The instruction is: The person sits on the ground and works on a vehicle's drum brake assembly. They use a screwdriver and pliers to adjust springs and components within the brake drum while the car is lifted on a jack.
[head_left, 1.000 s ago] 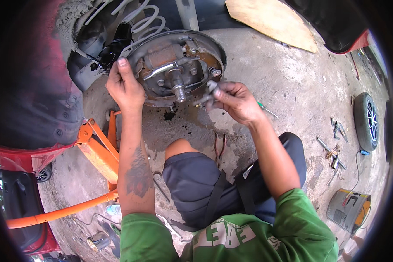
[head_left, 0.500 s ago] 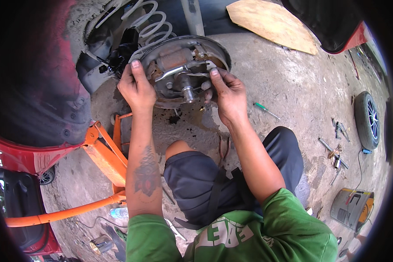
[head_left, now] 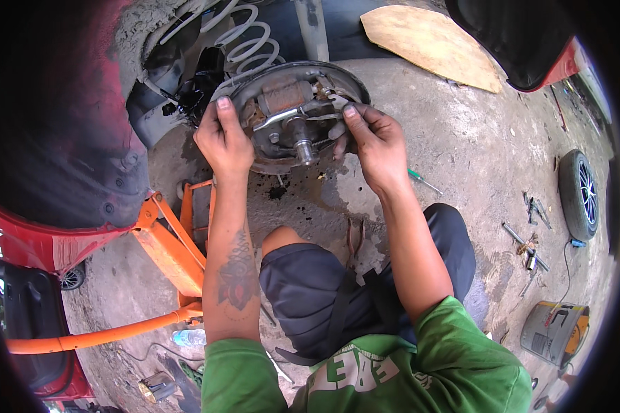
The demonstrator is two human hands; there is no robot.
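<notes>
Metal brake plate (head_left: pixel 282 124): held between both hands, facing the person.
Left hand (head_left: pixel 222 141): closed on left rim.
Right hand (head_left: pixel 375 144): fingers pinched on right-side parts, equally near.

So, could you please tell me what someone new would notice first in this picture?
Two bare hands grip an exposed brake assembly at top centre, the left hand on its left rim, the right hand on its right. A white coil spring rises just behind it. An orange jack stands at lower left under the red car body.
</notes>
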